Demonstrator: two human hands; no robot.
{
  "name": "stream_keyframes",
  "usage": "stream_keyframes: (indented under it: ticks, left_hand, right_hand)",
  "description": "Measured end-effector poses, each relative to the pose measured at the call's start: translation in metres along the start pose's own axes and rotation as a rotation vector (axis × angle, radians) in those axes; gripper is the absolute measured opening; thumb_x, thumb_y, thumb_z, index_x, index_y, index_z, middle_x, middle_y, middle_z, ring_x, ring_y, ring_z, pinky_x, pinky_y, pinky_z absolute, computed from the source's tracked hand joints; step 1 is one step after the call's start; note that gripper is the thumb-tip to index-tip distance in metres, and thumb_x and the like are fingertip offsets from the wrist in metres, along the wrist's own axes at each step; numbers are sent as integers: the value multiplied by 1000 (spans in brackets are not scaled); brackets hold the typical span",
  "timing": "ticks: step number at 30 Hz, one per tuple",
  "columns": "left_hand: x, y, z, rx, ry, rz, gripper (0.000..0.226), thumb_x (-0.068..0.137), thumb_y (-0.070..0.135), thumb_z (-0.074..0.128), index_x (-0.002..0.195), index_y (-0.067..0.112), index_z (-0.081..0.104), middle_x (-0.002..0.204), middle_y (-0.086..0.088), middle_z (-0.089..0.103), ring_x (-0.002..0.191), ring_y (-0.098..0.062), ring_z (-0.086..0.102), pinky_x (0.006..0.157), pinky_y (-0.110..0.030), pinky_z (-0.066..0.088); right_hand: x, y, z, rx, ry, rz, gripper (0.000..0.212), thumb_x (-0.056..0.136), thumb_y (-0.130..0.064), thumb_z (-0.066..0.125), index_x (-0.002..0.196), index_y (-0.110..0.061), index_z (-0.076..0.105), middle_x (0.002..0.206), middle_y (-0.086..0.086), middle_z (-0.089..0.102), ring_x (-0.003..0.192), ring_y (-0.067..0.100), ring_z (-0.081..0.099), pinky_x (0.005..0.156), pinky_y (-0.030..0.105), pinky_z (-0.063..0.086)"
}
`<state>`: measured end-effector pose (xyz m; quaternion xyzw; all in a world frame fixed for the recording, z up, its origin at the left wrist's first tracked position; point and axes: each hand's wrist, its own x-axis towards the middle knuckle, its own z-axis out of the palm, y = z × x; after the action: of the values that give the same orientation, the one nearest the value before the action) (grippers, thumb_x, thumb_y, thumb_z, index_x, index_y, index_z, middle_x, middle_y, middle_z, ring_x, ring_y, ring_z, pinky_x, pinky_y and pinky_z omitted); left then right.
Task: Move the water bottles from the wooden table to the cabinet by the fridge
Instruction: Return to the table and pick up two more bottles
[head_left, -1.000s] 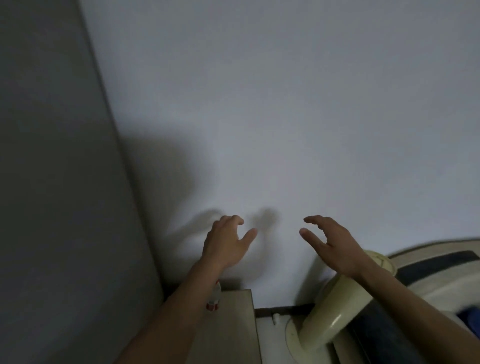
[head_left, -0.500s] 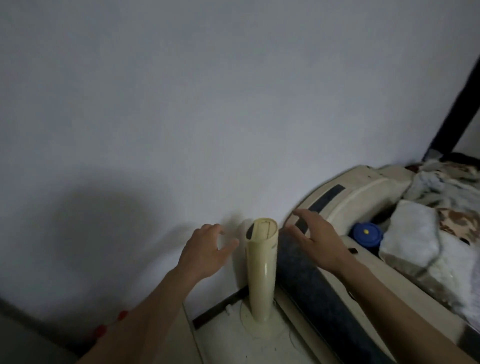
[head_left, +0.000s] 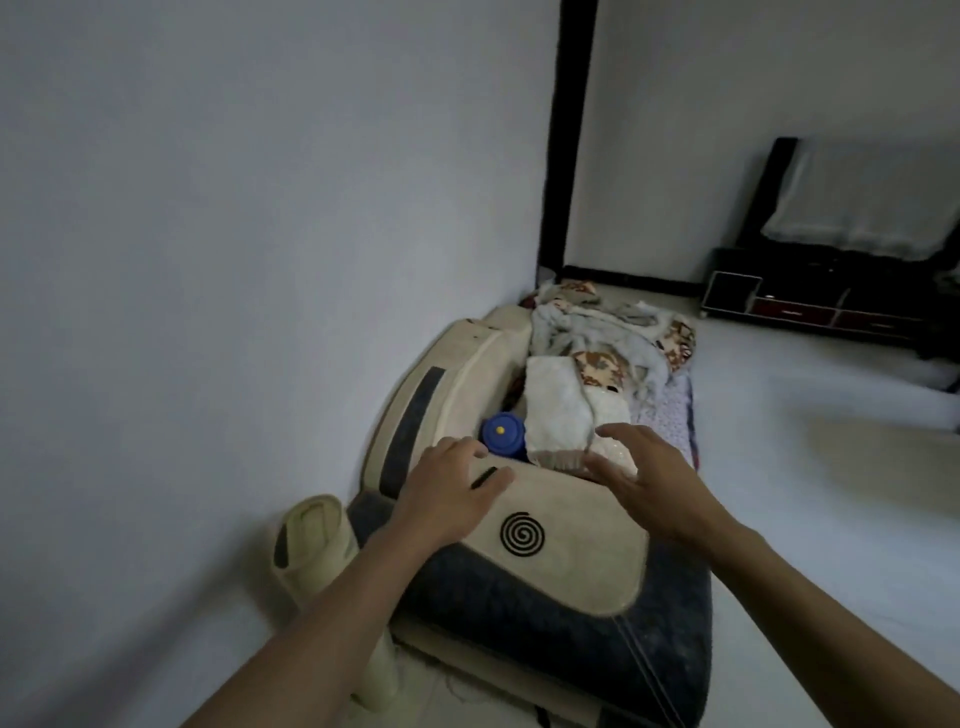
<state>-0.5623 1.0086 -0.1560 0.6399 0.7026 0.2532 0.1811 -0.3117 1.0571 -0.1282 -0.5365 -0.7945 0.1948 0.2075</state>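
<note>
hands reach forward over a cream and grey sofa (head_left: 566, 566) against the white wall (head_left: 234, 234). left hand (head_left: 447, 493) hangs palm down above the sofa's arm with fingers loosely spread, holding nothing. right hand (head_left: 649, 478) is held out beside it, fingers wide and relaxed, also holding nothing. no water bottles, wooden table or cabinet by the fridge show in this view. a blue lidded container (head_left: 501, 435) sits on the seat just beyond the left hand, beside heaped blankets (head_left: 597, 358). a cream tower fan (head_left: 317, 551) stands left of the sofa. a dark tv stand (head_left: 810, 306) sits well apart across the pale floor (head_left: 805, 467).
</note>
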Motion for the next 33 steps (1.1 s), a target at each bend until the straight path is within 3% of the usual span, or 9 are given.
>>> stream_keyframes:
  ticks: [6, 13, 17, 24, 27, 33]
  left_hand:
    - [35, 39, 20, -61, -154, 269, 59, 85, 70, 52, 124, 27, 56, 128, 5, 52, 115, -17, 51, 96, -41, 49]
    - [18, 113, 60, -123, -273, 534, 60, 87, 69, 51, 127, 25, 55, 132, 2, 54, 119, -19, 50, 99, -43, 47]
    - [-14, 157, 87, -129, -364, 651, 60, 87, 70, 50, 128, 26, 54, 133, 4, 53, 120, -17, 50, 99, -40, 47]
    - [-86, 248, 131, -92, -491, 832, 63, 86, 73, 49, 128, 27, 54, 136, 6, 52, 124, -14, 47, 101, -37, 45]
    - [-131, 289, 146, -94, -523, 888, 64, 85, 74, 48, 129, 27, 54, 136, 8, 52, 125, -13, 47, 102, -36, 45]
    - [-206, 361, 169, -99, -534, 1003, 63, 85, 72, 51, 129, 27, 55, 136, 9, 52, 127, -12, 45, 102, -33, 43]
  right_hand:
    - [-62, 2, -36, -183, 121, 264, 72, 83, -72, 38, 142, -31, 43, 151, -2, 44, 131, 19, 48, 106, 38, 45]
    - [-164, 10, -63, -223, 291, 513, 57, 90, -60, 48, 138, -30, 48, 145, -4, 48, 124, 15, 51, 100, 34, 48]
    - [-231, 23, -82, -225, 358, 640, 55, 90, -62, 47, 136, -32, 48, 142, -9, 48, 115, 11, 52, 95, 29, 46]
    - [-357, 41, -120, -230, 528, 789, 61, 89, -63, 46, 139, -30, 47, 143, -6, 48, 121, 10, 49, 92, 22, 38]
    - [-412, 48, -135, -220, 586, 816, 66, 85, -68, 42, 139, -29, 47, 142, -6, 48, 125, 12, 47, 94, 26, 44]
    - [-507, 58, -173, -203, 683, 865, 57, 91, -60, 49, 138, -30, 47, 142, -7, 47, 127, 11, 46, 103, 40, 47]
